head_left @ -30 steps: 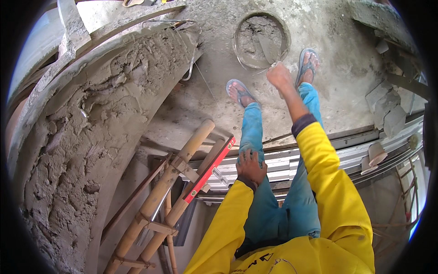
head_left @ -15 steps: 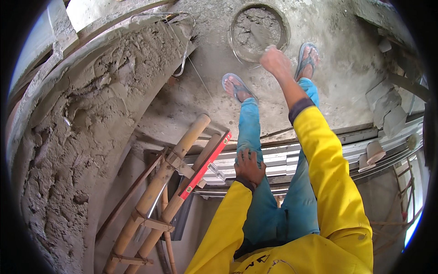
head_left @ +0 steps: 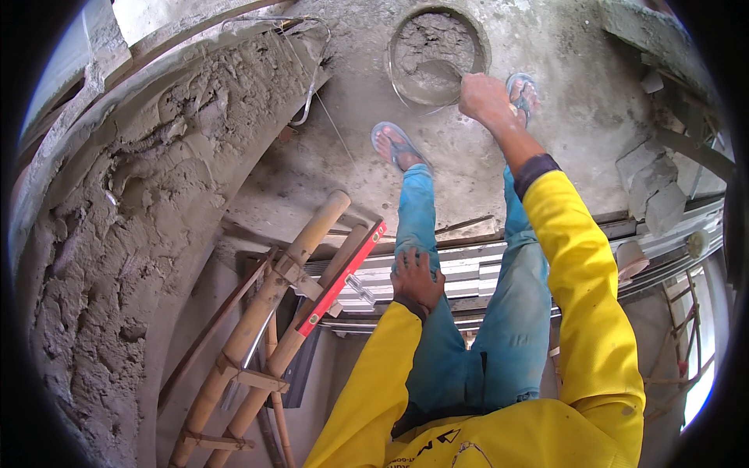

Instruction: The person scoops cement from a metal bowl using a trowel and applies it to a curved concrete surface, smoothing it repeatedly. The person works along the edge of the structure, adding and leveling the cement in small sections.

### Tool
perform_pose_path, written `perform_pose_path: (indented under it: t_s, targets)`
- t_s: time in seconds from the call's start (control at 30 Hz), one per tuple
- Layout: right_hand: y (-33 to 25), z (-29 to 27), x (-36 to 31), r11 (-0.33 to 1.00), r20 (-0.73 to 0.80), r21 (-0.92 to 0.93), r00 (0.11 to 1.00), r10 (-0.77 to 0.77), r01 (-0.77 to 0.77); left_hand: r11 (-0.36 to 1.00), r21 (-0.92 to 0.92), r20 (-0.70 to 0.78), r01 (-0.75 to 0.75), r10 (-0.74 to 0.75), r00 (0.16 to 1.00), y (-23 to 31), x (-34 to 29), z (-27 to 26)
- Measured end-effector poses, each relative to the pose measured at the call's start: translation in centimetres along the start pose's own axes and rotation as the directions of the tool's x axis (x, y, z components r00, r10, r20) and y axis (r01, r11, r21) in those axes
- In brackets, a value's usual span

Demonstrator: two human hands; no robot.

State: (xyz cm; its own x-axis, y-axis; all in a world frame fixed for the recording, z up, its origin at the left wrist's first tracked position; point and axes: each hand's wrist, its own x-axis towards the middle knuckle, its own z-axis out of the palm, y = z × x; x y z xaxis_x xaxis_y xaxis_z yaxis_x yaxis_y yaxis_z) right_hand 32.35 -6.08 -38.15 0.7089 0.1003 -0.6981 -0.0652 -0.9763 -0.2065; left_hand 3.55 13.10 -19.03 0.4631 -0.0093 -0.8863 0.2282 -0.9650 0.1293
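My right hand (head_left: 484, 97) is closed in a fist at the near right rim of a round bucket (head_left: 396, 84) of wet grey mortar (head_left: 437, 39). Whatever it grips is hidden by the fingers. Beside the fist, a smooth, rounded grey shape (head_left: 435, 78) shows in the mortar; I cannot tell if it is a tool's blade. The bucket's thin wire handle hangs down around its near side. My left hand (head_left: 417, 281) rests open on my left knee, fingers spread over the blue trousers (head_left: 417, 210), with nothing in it.
On the left lies a long trough (head_left: 187, 242) heaped with mortar (head_left: 117, 234). A bamboo ladder (head_left: 273, 269) leans near my left leg, with a red spirit level (head_left: 343, 277) against it. Metal lengths (head_left: 484, 273) lie under my legs; broken slabs (head_left: 651, 183) sit at right.
My right fist has shifted slightly right along the bucket's near rim, and the smooth shape in the mortar now shows more. My left hand stays on the knee. The whole view has shifted slightly.
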Motion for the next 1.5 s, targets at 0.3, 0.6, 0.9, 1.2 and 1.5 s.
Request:
perform_pose_path:
  t_s: [0.3,0.6,0.9,1.2,1.5]
  targets:
    - [-1.5,-0.2,0.5,0.998,0.085,-0.035,0.995,0.046,-0.043,0.997,-0.049,0.124,0.053,-0.047,0.991,0.5,0.0,-0.9]
    - [-0.3,-0.5,3.1,0.996,0.186,0.013,0.979,0.081,-0.085,1.0,-0.007,0.123,0.019,-0.018,0.992,0.6,-0.2,-0.9]
    - [1.0,-1.8,1.6,0.995,0.289,0.051,0.955,0.063,-0.081,1.0,-0.025,0.041,0.018,-0.017,0.999,0.7,-0.4,-0.2]
    - [-0.7,-0.7,0.6,1.0,-0.037,-0.009,0.999,0.01,-0.01,0.997,-0.017,0.17,0.075,-0.072,0.983,1.2,-0.1,-1.1]
    - [0.3,-1.7,3.7,0.999,0.103,-0.026,0.994,-0.022,0.024,0.998,0.031,0.128,0.048,-0.052,0.99,1.3,0.3,-1.4]
